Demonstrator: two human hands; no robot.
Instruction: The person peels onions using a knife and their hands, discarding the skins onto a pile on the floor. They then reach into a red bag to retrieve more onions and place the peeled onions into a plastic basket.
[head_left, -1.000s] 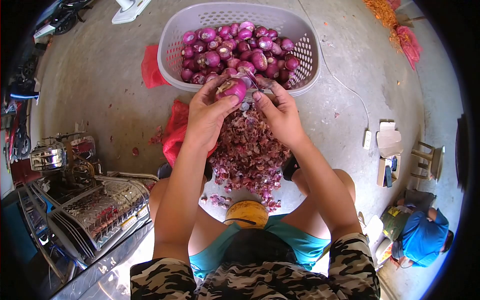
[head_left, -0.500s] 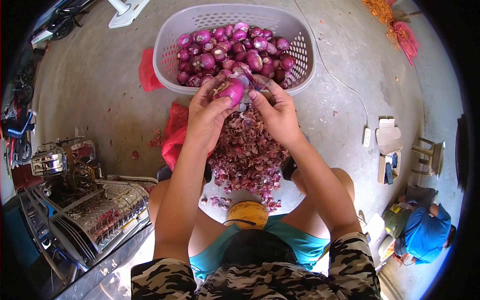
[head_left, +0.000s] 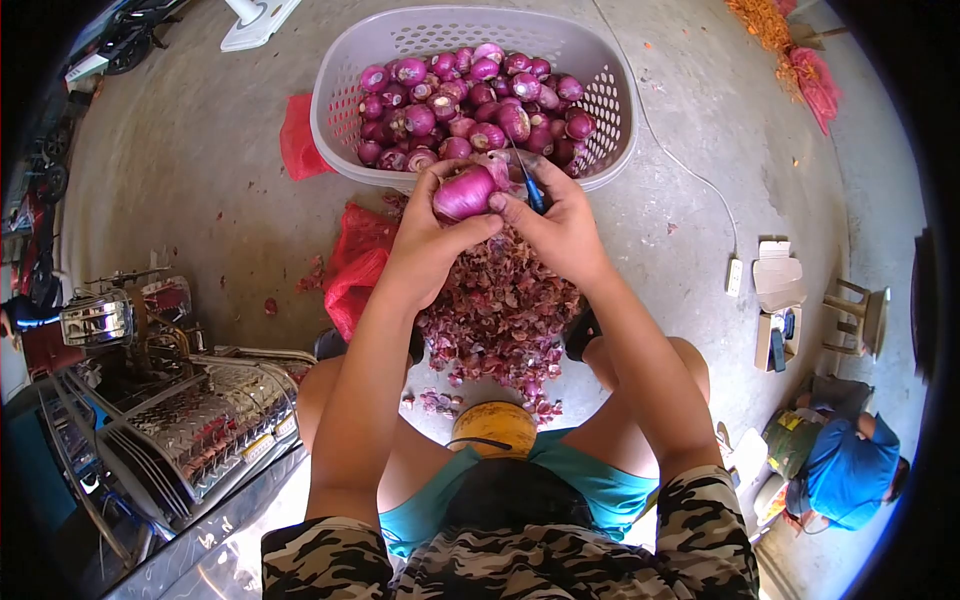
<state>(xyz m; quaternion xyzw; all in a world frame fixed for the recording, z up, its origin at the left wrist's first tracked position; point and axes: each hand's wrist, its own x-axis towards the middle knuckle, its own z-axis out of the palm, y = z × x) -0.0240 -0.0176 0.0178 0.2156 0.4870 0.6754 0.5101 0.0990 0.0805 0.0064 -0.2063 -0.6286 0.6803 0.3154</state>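
A purple onion point(head_left: 465, 193) is in my left hand point(head_left: 430, 235), its fingers wrapped round the left side and the thumb below. My right hand point(head_left: 555, 225) is closed on a small knife with a blue handle point(head_left: 535, 195), its thin blade pointing up and away. The right thumb touches the onion's right side, where some loose skin point(head_left: 497, 168) shows. Just beyond both hands stands a grey plastic basket point(head_left: 330, 110) holding several purple onions point(head_left: 420, 120). Beneath my hands lies a heap of dry onion skins point(head_left: 500, 310) on the floor.
Red mesh bags point(head_left: 355, 265) lie left of the heap. A yellow round object point(head_left: 494, 428) is between my legs. At right are a power strip point(head_left: 734, 276), an open cardboard box point(head_left: 778, 280), a wooden stool point(head_left: 858, 316) and a person in blue point(head_left: 850, 475). A metal-bodied vehicle point(head_left: 210, 420) stands left.
The onion has turned in my left hand and shows more smooth purple surface. The knife's blade and blue handle now show clearly in my right hand. The view has shifted slightly.
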